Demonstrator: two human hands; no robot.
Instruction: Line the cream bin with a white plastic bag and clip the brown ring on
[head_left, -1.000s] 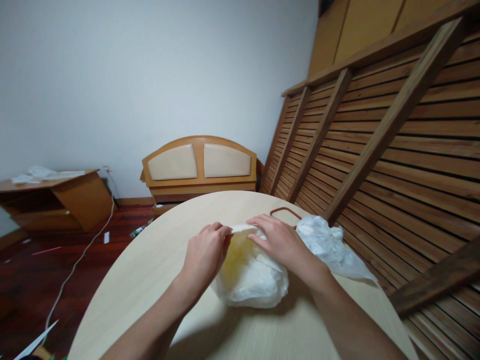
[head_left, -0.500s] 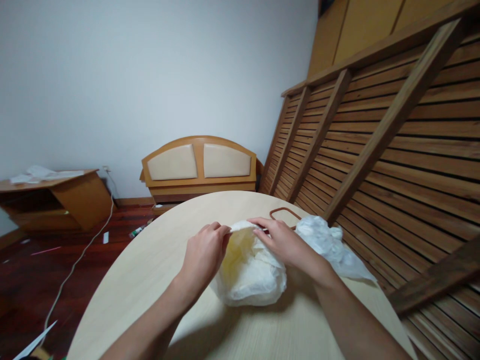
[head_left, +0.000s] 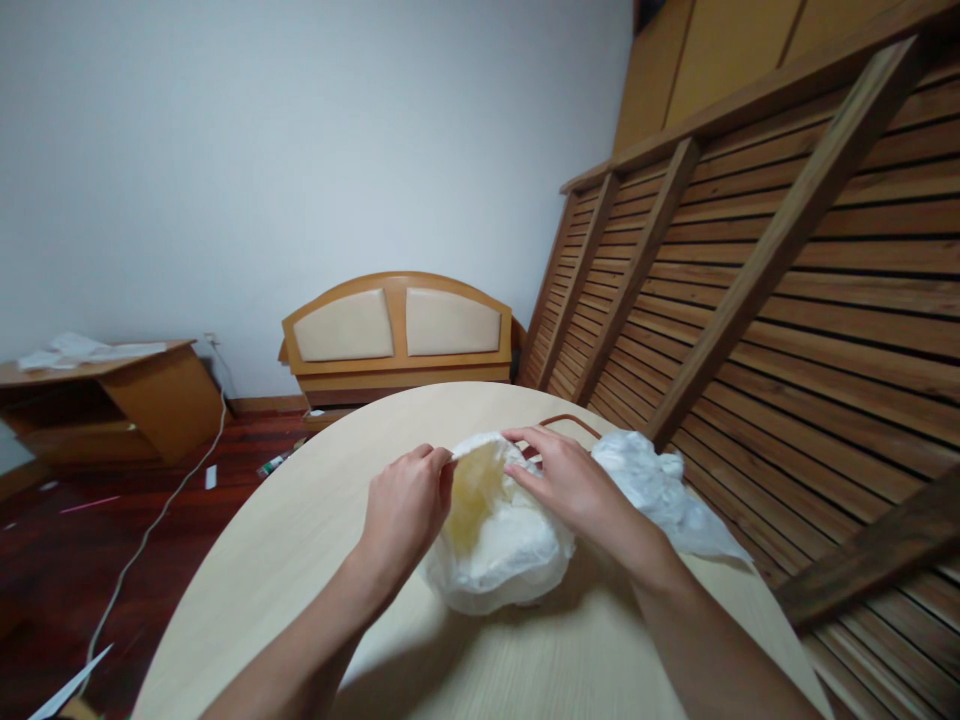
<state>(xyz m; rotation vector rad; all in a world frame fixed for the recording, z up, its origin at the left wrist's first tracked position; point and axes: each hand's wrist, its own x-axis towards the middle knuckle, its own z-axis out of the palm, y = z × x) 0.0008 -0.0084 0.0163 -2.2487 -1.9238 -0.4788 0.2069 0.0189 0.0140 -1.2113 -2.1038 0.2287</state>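
- The left hand (head_left: 405,505) pinches the rim of the crumpled white plastic bag (head_left: 495,540).
- The right hand (head_left: 571,478) grips its opposite rim, fingers curled, above the pale round wooden counter (head_left: 300,540).

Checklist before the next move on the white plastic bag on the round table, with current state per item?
1. Left hand pinches rim of white plastic bag: ok.
2. Right hand grip on opposite rim: cannot tell, fingers lie over it.
3. Bag mouth open, yellowish inside visible: ok.
4. Bag rests on pale round wooden table: ok.
5. Crumpled white plastic at right apart from bag: cannot tell.
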